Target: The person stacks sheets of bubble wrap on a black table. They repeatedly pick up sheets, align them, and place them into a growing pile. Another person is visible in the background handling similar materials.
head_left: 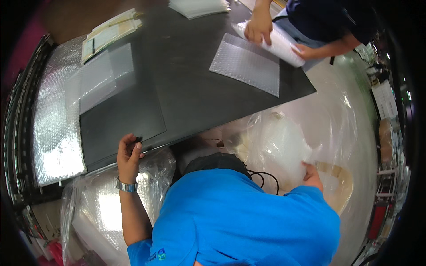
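Note:
My left hand [128,153] is raised at the near edge of the black table [186,93]. Its thumb and fingers pinch a small black thing [139,139], too small to name. Low on the right, my right hand [313,177] is closed at the edge of white bubble wrap [286,146]; most of its fingers are hidden. That bubble wrap lies in a big clear plastic bag [339,111] below table height. A thin dark sheet [124,124] lies flat on the table by my left hand, with clear plastic sleeves [104,77] beyond it.
Across the table a co-worker's hands [259,29] hold rolled bubble wrap [284,46], beside a flat bubble-wrap piece [246,62]. Papers [111,33] and a white stack [199,6] lie at the back. Silvery bubble sheeting [57,119] covers the left side; another plastic bag [155,173] hangs below.

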Demonstrator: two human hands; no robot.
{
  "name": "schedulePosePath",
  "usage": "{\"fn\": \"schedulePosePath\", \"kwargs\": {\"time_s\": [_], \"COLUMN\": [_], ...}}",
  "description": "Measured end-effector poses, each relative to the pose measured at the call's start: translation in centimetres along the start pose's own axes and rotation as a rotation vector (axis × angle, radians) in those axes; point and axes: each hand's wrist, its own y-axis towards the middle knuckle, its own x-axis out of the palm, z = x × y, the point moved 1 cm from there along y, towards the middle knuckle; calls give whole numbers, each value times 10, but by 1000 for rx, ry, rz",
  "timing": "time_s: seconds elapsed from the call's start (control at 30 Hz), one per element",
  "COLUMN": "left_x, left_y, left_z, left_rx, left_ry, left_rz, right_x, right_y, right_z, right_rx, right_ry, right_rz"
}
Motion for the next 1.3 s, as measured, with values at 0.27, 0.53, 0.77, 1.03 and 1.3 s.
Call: {"fn": "schedulePosePath", "kwargs": {"time_s": [0.27,0.53,0.77,1.03,1.3], "left_x": [3,-29,-66,-52,-48], "left_y": [0,11,33,31,28], "left_z": [2,15,-11,-4,1], "left_rx": [-34,308,545,494,466], "left_ry": [-12,392,697,758,774], "left_rz": [4,278,570,586,584], "right_x": [-8,151,381,616,675], "right_y": [69,-175,-302,-326,-357], "right_z": [8,-209,-265,-300,-297], "right_rx": [0,-636,-1281,-1047,-650], "right_ry": [-1016,-1012,-945,-581,-204], "right_rz": [347,-560,-1211,-766,-848]}}
